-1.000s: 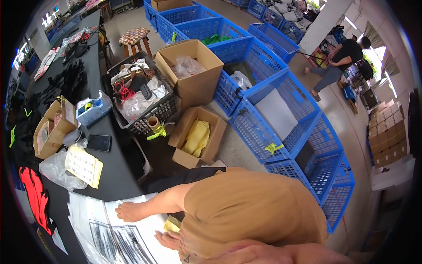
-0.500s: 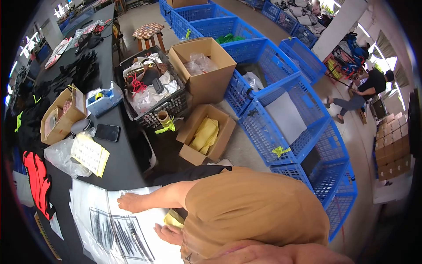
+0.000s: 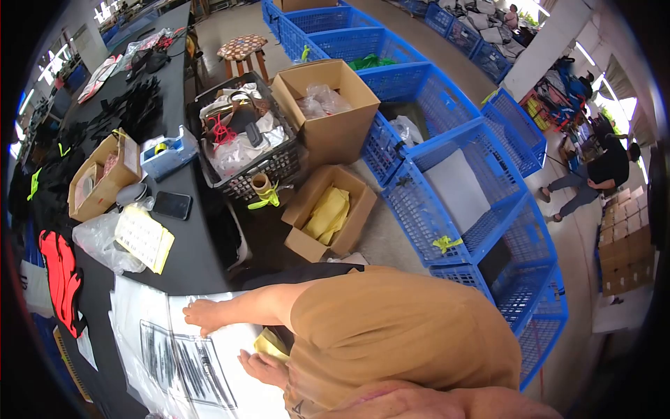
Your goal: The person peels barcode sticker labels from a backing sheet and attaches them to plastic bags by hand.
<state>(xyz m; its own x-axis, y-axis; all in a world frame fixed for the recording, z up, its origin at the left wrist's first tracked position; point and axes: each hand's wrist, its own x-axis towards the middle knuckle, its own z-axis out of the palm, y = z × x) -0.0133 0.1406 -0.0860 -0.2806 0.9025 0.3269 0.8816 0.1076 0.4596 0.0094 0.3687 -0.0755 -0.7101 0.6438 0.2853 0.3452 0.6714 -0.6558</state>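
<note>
My right hand reaches across the dark table, its fingers bent down and pressed at the upper part of a clear plastic bag. Below it my left hand lies low over the white bags, fingers apart, palm partly hidden. Beside that hand is a yellow folded piece, partly covered by the brown sleeve. Dark printed panels show on the stacked bags. A sheet of labels lies on crumpled clear plastic farther along the table.
Red and black pieces, a phone, a tape dispenser and a small carton are on the table. Beyond its edge stand a black crate, cartons and blue crates. A person is at the right.
My right hand's fingers have spread slightly on the bag, and my left hand has shifted slightly left and up. The view has turned a little. The distant person appears farther right and lower.
</note>
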